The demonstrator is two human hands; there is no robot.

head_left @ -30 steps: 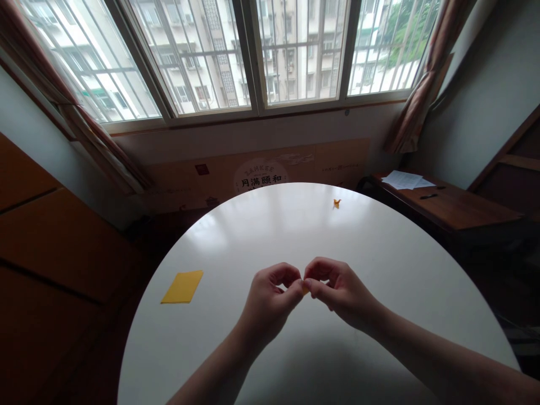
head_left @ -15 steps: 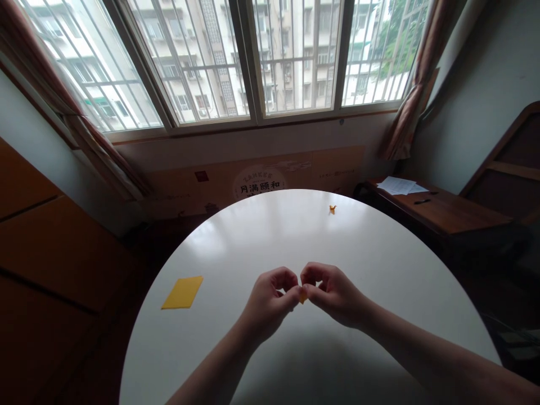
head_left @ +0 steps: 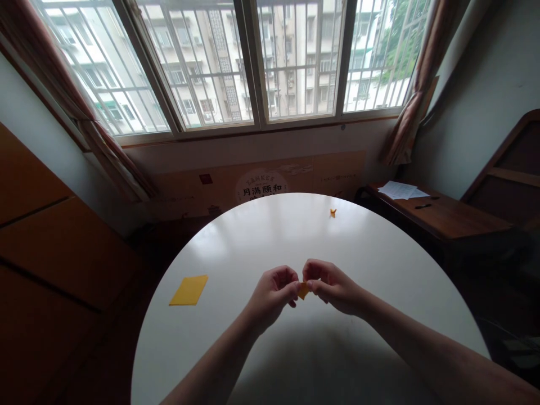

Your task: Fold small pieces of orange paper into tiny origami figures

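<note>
Between my two hands is a small folded piece of orange-yellow paper (head_left: 303, 291), its lower end tapering to a point. My left hand (head_left: 276, 292) pinches its left edge between thumb and curled fingers. On the other edge my right hand (head_left: 331, 287) has a like pinch, thumb in front. Both hands are held over the white round table (head_left: 337, 360). Fingers cover the upper part of the paper, so its full shape is hidden. A flat stack of yellow square paper (head_left: 189, 290) lies to the left of my left hand.
Near the table's far edge sits a small orange folded-paper figure (head_left: 333, 213). A wooden side table (head_left: 459, 216) with white sheets (head_left: 403, 190) and a dark pen-like object (head_left: 423, 206) stands at the right. Beyond are a barred window and curtains; an orange-brown cabinet (head_left: 50, 242) is at left.
My hands have moved slightly apart, and more of the folded paper shows between the fingertips. The whole view has shifted a little; the yellow stack has not visibly been touched.
</note>
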